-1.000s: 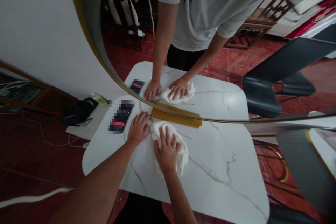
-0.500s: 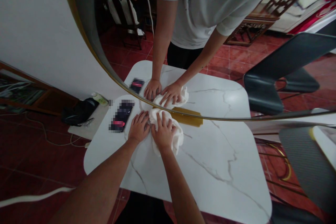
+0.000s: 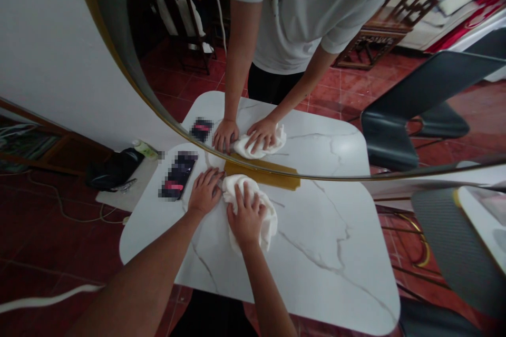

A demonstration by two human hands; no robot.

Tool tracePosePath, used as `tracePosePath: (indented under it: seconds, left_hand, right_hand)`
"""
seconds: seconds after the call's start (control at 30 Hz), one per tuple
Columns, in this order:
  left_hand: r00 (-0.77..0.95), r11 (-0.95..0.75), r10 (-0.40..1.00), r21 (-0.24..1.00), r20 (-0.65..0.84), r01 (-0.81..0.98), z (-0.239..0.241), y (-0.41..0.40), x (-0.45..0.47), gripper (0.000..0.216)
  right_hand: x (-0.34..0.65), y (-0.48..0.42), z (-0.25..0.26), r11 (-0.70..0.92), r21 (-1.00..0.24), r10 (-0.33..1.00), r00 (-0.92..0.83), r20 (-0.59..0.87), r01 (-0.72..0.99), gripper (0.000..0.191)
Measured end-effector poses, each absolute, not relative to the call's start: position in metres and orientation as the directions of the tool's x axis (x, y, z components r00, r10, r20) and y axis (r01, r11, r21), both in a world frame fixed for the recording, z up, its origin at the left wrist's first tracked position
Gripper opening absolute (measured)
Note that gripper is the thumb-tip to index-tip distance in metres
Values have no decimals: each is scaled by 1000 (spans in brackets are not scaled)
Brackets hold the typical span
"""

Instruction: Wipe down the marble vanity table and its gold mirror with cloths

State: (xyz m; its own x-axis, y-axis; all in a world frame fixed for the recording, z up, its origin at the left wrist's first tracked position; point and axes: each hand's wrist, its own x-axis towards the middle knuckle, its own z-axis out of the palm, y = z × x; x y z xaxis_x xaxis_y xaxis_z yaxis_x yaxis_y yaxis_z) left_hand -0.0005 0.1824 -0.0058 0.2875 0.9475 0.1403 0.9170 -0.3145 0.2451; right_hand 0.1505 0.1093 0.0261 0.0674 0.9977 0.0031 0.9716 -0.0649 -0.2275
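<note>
Right hand [image 3: 245, 218] open, fingers spread over bunched white cloth [image 3: 269, 224] on worktop [image 3: 316, 287], seemingly for even pressure; left hand [image 3: 204, 190] open, palm down near cloth, probably bracing worktop.

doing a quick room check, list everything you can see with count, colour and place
cloth: 1, white, on the table
table: 1, white with grey veins, centre
phone-like device: 1, dark with red patch, partly pixelated, table's left side
mirror: 1, gold-rimmed, upper centre and right
strip: 1, gold, at mirror's lower edge
bottle: 1, pale green, left, beside bag
bag: 1, black, left of table
shelf unit: 1, brown, far left
ribbed panel: 1, grey, right
chair: at least 1, black, reflected right
floor: 1, red tiles, below
left hand: 1, bare, on table, left of cloth
right hand: 1, bare, on cloth
</note>
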Motion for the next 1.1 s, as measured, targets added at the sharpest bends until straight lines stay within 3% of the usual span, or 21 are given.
tracePosePath:
  seconds: [0.27,0.73,1.1]
  left_hand:
    - [277,-305,951,257,140,917,-5,182,0,53]
    - [288,-317,946,252,147,914,-13,183,-3,49]
    - [294,-322,945,249,143,914,-12,184,-4,47]
  right_hand:
    - [157,83,23,-59,-198,998,63,15,978,58]
    - [138,149,31,-82,-283,996,84,-7,955,56]
    - [140,145,31,-71,-281,997,71,-11,957,54]
